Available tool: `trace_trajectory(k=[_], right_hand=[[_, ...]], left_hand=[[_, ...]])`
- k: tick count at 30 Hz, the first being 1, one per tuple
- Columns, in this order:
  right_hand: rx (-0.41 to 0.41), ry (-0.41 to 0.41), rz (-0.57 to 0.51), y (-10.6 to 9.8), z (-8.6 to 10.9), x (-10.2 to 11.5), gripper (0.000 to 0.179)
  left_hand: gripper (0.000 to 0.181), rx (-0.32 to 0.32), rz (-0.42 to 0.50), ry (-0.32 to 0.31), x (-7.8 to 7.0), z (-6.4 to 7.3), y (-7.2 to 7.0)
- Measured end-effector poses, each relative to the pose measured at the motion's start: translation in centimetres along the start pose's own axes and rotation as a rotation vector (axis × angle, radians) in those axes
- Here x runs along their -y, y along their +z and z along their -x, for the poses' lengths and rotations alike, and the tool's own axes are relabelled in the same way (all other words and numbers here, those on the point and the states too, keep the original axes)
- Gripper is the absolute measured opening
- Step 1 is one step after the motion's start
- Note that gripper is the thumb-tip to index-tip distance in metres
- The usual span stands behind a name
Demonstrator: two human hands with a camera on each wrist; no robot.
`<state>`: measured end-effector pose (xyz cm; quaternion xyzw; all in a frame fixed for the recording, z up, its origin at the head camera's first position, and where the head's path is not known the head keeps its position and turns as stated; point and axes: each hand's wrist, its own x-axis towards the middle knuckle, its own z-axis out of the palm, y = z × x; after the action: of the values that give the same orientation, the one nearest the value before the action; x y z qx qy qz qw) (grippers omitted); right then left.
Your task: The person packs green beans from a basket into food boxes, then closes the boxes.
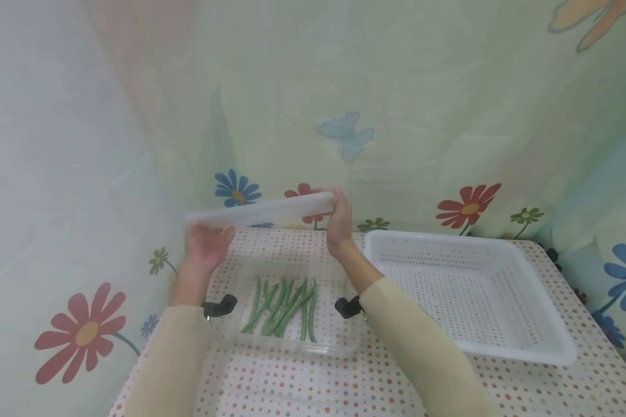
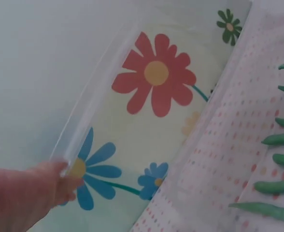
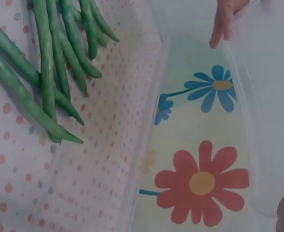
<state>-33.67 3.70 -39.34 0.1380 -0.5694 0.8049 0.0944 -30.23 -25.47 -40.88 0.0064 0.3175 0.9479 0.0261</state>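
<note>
A whitish see-through lid (image 1: 271, 210) is held up between both hands, tilted with its right end higher. My left hand (image 1: 206, 246) grips its left end; thumb and fingers meet at the edge in the left wrist view. At the other end, my right hand (image 1: 341, 225) holds the lid from the side, mostly cut off at the corner of the right wrist view. Beneath the hands sits a clear plastic container (image 1: 318, 348), uncovered. Several green beans (image 1: 284, 307) lie loosely crossed on its bottom, also large in the right wrist view.
To the right stands a white perforated plastic basket (image 1: 534, 289) with nothing in it. The table (image 1: 271, 382) wears a dotted cloth. Flower-printed sheets (image 1: 438, 116) hang behind and at both sides. Black wrist mounts (image 1: 348, 307) sit near the sleeves, over the container's sides in the head view.
</note>
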Motion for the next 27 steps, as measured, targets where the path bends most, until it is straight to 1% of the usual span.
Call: trace_trajectory(k=[2, 4, 6, 8, 9, 11, 15, 16, 18, 19, 22, 24, 27], right_hand=[[0.054, 0.014, -0.037, -0.3, 0.0, 0.1, 0.048], [0.077, 0.022, -0.040, -0.7, -0.1, 0.2, 0.046], [0.085, 0.040, -0.032, -1.2, -0.2, 0.4, 0.045], [0.106, 0.053, -0.012, -1.7, -0.4, 0.5, 0.044], [0.118, 0.069, 0.002, -2.0, -0.4, 0.6, 0.044], [0.146, 0.108, 0.042, -2.6, -0.5, 0.8, 0.044], [0.198, 0.204, 0.186, -4.0, -1.0, 1.3, 0.047], [0.210, 0.227, 0.218, -4.3, -1.1, 1.3, 0.048], [0.233, 0.263, 0.278, -4.9, -1.3, 1.3, 0.049], [0.241, 0.273, 0.309, -5.2, -1.3, 1.3, 0.050], [0.262, 0.262, 0.439, -5.9, -1.4, 1.0, 0.048], [0.267, 0.254, 0.529, -6.3, -1.4, 0.9, 0.044], [0.287, 0.244, 0.650, -6.9, -1.3, 0.7, 0.038]], left_hand=[[0.016, 0.019, -0.051, -0.063, -0.6, 0.5, -0.2], [0.017, 0.029, -0.183, -0.117, -1.2, 1.1, -0.1], [0.023, 0.047, -0.326, -0.143, -1.6, 1.4, 0.0], [0.030, 0.041, -0.435, -0.161, -1.8, 1.6, 0.0], [0.033, 0.028, -0.480, -0.169, -1.8, 1.6, -0.1], [0.036, 0.005, -0.560, -0.164, -1.7, 1.4, -0.5], [0.048, -0.081, -0.742, -0.114, -1.3, 1.2, -1.5], [0.050, -0.099, -0.773, -0.098, -1.2, 1.1, -1.7], [0.052, -0.112, -0.812, -0.079, -0.9, 1.1, -2.1], [0.052, -0.113, -0.815, -0.072, -0.7, 1.0, -2.2], [0.053, -0.101, -0.821, -0.064, -0.2, 0.8, -2.6], [0.054, -0.107, -0.854, -0.077, 0.0, 0.9, -2.7], [0.054, -0.131, -0.924, -0.096, 0.3, 1.0, -3.0]])
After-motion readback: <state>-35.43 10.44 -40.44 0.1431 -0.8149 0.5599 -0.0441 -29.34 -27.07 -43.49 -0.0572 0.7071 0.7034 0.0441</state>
